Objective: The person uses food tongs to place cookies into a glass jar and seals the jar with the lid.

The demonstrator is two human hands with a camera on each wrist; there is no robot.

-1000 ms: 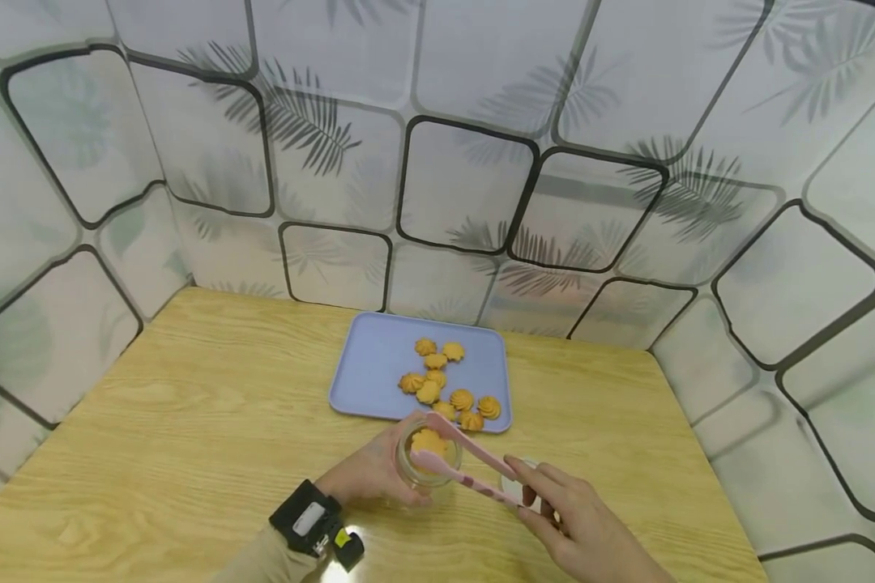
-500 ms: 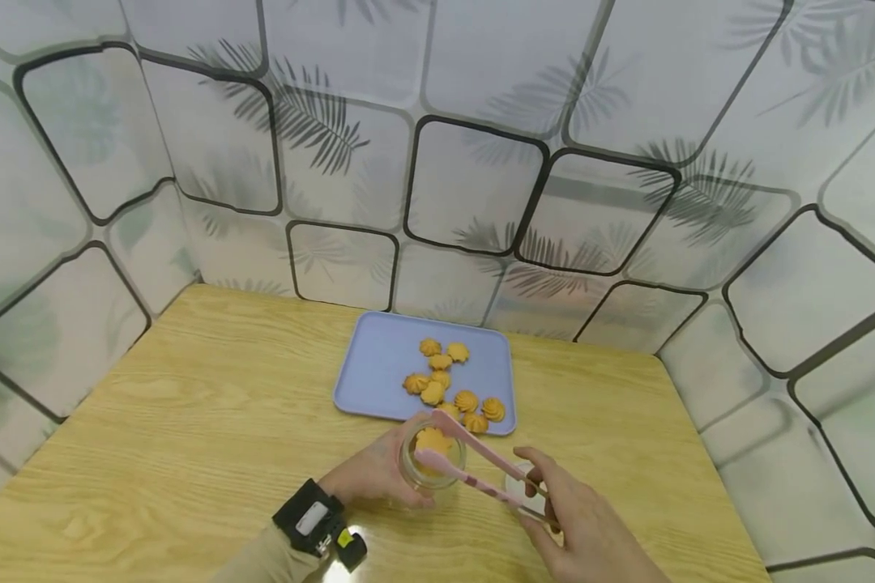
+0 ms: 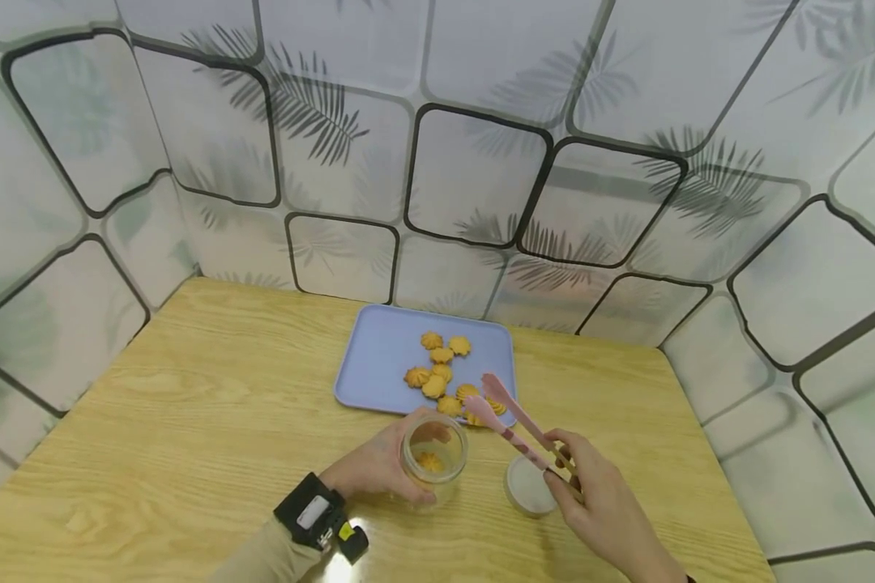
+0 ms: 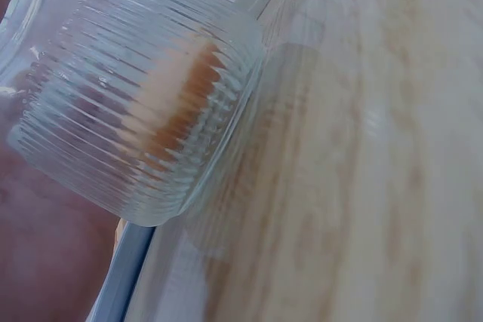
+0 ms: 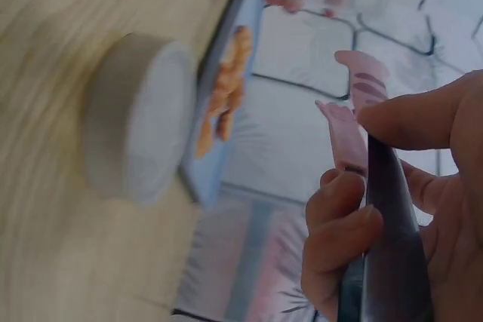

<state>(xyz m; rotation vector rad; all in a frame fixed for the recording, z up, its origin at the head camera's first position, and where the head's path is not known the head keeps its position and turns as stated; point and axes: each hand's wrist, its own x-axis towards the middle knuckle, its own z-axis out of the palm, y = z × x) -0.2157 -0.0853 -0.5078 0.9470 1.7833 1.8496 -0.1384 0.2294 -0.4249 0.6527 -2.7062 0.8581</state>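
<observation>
My left hand (image 3: pixel 386 461) grips a clear ribbed glass jar (image 4: pixel 143 96) round its side, and the jar stands upright with a cookie (image 3: pixel 428 461) at its bottom. Pink tongs (image 3: pixel 514 417) are in my right hand (image 3: pixel 601 498), held between thumb and fingers. Their tips are apart and overlap the near right corner of the blue tray (image 3: pixel 382 356) in the head view, with nothing between them. Several golden swirl cookies (image 3: pixel 433 385) lie on that tray; the tongs partly hide the ones at its right end.
A round white lid (image 3: pixel 531 486) lies on the wooden table (image 3: pixel 189 405) between the jar and my right hand. Behind the table and along both sides hangs a patterned curtain (image 3: pixel 335 162).
The tongs have left the jar's mouth and moved right and away toward the tray. The cookie formerly at the tongs' tips now shows deep in the jar. My left hand stays on the jar.
</observation>
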